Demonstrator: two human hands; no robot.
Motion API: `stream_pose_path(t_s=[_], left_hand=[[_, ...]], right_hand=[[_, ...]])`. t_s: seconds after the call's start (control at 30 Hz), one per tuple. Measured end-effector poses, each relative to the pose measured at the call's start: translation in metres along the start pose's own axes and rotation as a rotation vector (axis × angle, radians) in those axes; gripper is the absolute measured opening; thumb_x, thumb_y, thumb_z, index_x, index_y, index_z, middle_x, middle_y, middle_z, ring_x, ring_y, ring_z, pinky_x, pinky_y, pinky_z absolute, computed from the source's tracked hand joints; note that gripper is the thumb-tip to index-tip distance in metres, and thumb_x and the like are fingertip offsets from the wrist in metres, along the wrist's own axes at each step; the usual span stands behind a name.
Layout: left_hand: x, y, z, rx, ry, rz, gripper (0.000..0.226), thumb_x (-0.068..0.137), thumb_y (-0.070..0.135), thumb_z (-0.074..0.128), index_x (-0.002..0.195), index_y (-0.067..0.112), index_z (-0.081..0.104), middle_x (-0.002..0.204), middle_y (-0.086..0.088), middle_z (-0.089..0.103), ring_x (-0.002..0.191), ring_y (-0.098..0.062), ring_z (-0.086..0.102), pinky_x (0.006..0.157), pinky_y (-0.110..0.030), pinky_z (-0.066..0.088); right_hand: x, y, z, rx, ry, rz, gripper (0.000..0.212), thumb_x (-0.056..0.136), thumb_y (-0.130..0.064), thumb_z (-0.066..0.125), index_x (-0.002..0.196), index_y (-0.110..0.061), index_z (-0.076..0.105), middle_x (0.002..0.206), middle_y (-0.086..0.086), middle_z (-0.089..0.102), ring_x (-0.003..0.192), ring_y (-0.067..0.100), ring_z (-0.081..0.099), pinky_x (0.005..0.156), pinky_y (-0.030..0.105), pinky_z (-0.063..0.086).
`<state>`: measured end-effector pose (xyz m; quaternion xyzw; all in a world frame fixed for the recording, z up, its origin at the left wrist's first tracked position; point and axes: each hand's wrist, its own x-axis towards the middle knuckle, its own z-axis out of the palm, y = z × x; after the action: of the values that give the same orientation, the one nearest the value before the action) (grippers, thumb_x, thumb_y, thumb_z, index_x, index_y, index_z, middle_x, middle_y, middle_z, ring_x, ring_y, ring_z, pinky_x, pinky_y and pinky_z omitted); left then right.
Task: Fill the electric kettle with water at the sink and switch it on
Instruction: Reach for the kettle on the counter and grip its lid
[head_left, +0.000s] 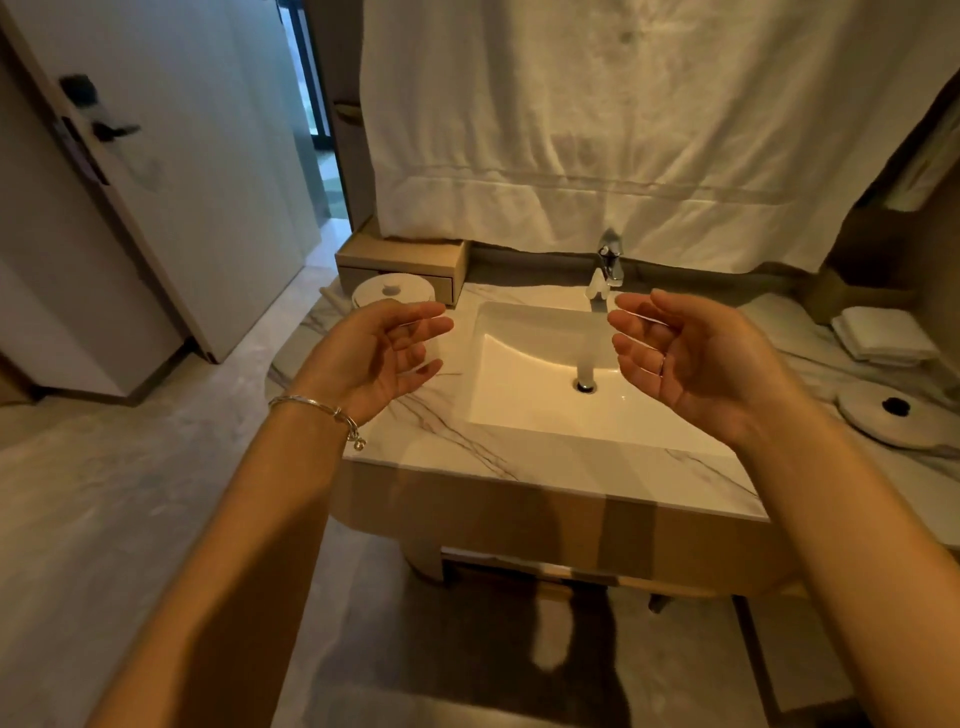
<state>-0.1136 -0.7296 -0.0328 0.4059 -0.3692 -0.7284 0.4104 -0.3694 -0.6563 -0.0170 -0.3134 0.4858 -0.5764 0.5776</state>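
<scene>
Here the white round-lidded electric kettle (393, 292) stands on the marble-veined counter (431, 415) at the far left, just in front of a small wooden drawer box (400, 260) and behind the fingertips of the left hand (379, 353), which partly hide its lower body. That hand floats above the counter with its palm turned inward and its fingers loosely spread, grasping nothing; a thin silver bangle (317, 410) circles its wrist. The right hand (691, 358) mirrors it on the other side of the white rectangular sink basin (519, 374), equally relaxed and empty, well apart from the kettle. Between the two hands a stream of water (586, 364) runs from the chrome tap (608, 265) down to the drain (585, 385). Far right on the counter lies a round white kettle base (893, 415) with a dark centre, near a stack of folded white towels (883, 338). A large white cloth (623, 130) hangs behind the tap.
</scene>
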Motion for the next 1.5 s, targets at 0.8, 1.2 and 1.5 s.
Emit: stream_pose_path(t_s=[0.8, 1.2, 1.5], left_hand=[[0.174, 0.045, -0.045, 0.040, 0.116, 0.028, 0.024, 0.086, 0.019, 0.049, 0.102, 0.008, 0.063, 0.072, 0.002, 0.071, 0.046, -0.005, 0.051, 0.083, -0.034, 0.050], [0.254, 0.088, -0.112, 0.048, 0.119, 0.053, 0.018, 0.087, 0.017, 0.049, 0.091, 0.010, 0.065, 0.072, 0.000, 0.074, 0.049, -0.006, 0.056, 0.083, -0.036, 0.052], [0.286, 0.072, -0.151, 0.203, 0.270, 0.067, 0.013, 0.087, 0.014, 0.053, 0.091, 0.014, 0.065, 0.077, 0.000, 0.075, 0.071, -0.013, 0.071, 0.063, -0.027, 0.058]], right_hand=[[0.206, -0.014, 0.034, 0.002, -0.137, 0.048, 0.023, 0.085, -0.026, 0.052, 0.092, -0.014, 0.070, 0.078, -0.003, 0.075, 0.067, 0.009, 0.068, 0.060, 0.021, 0.056], [0.283, 0.007, 0.084, 0.030, -0.087, 0.060, 0.023, 0.085, -0.026, 0.052, 0.086, -0.017, 0.073, 0.076, -0.003, 0.073, 0.067, 0.010, 0.068, 0.057, 0.021, 0.055], [0.322, 0.022, 0.106, -0.044, -0.135, 0.122, 0.020, 0.085, -0.026, 0.052, 0.090, -0.016, 0.070, 0.073, -0.005, 0.073, 0.066, 0.008, 0.068, 0.056, 0.020, 0.055]])
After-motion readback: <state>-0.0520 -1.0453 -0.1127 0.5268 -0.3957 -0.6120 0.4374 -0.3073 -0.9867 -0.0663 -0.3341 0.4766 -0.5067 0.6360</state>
